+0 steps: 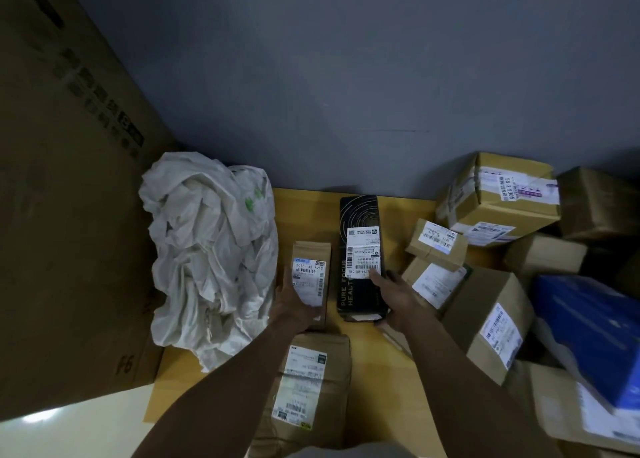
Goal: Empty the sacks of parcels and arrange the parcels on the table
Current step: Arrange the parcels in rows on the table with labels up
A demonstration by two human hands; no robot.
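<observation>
Your left hand [300, 303] lay flat, fingers spread, on the small brown paper parcel with a white label [310, 277], pressing rather than gripping it, while your right hand [393, 293] curled partly closed around the near right edge of the long black box with a white shipping label [360, 256]; both rested side by side on the yellow wooden table [311, 211]. The crumpled white woven sack [211, 253] sat slumped just left of the small parcel, so sliding that parcel leftward could have snagged it in the folds. To your right, the loose heap of brown cardboard boxes [485, 319] leaned unevenly, and nudging the black box that way could have toppled one.
</observation>
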